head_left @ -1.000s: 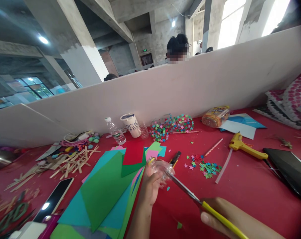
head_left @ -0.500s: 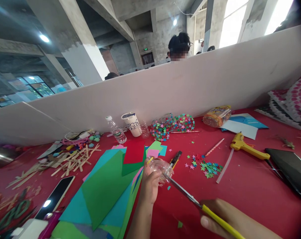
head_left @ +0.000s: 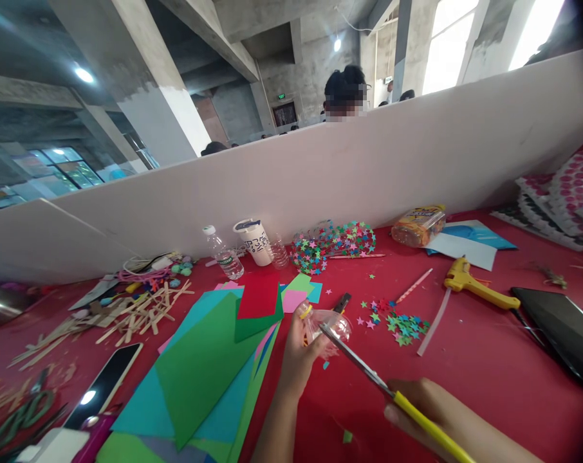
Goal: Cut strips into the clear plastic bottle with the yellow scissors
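A cut-off clear plastic bottle top (head_left: 340,326), with a yellow ring at its neck, is held in my left hand (head_left: 297,360). The fingers wrap round the neck end. My right hand (head_left: 424,405) grips the yellow handle of a pair of scissors (head_left: 356,361). Their silver blades point up and left, and the tips overlap the bottle top; whether they cut into the plastic cannot be made out. Just behind the bottle top lies a black and yellow utility knife (head_left: 342,302), partly covered by it. Colored paper sheets (head_left: 199,360) are left of my left hand.
Loose star sequins (head_left: 407,328), a yellow glue gun (head_left: 479,288) and a black tablet-like object (head_left: 556,328) lie to the right. A water bottle (head_left: 224,254), a paper cup (head_left: 255,243) and star-filled plastic containers (head_left: 354,239) stand along the white partition (head_left: 272,180). Wooden sticks (head_left: 147,315) and a phone (head_left: 103,386) are left.
My left hand has shifted a little to the right and tilted the bottle top, which now shows its neck ring more clearly. The scissor tips have moved slightly up over the plastic.
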A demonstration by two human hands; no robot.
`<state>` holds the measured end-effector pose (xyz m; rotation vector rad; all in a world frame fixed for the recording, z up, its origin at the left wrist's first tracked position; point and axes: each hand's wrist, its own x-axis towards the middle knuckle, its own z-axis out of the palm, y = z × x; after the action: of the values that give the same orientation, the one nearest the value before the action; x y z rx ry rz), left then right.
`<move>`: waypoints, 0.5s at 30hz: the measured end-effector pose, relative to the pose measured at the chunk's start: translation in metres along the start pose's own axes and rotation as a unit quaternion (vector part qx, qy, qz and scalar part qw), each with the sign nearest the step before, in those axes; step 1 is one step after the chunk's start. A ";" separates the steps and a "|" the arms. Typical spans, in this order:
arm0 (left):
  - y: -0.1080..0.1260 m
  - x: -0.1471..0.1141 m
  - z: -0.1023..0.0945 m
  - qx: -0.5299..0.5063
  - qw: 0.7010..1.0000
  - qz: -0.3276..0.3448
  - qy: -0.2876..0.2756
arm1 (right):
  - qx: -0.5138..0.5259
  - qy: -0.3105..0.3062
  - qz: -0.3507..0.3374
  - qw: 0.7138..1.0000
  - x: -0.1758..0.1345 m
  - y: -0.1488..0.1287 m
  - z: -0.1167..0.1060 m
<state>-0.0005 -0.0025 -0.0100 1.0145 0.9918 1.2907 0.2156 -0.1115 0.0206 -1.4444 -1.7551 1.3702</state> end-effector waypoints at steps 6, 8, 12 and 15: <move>0.004 0.008 -0.001 -0.044 0.995 0.077 0.037 | -0.043 -0.021 -0.013 0.999 0.000 0.005 -0.002; 0.010 0.007 0.000 -0.041 0.994 0.082 0.051 | -0.050 -0.043 -0.019 0.998 0.001 0.004 -0.006; 0.020 0.002 0.002 -0.027 0.993 0.089 0.068 | -0.071 -0.016 -0.027 0.997 0.003 0.006 -0.016; 0.022 -0.001 0.004 -0.005 0.992 0.112 0.064 | -0.044 0.043 -0.016 0.998 0.004 0.008 -0.023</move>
<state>-0.0025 -0.0029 0.0123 1.0694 0.9881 1.5612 0.2368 -0.0996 0.0208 -1.4933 -1.7951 1.2100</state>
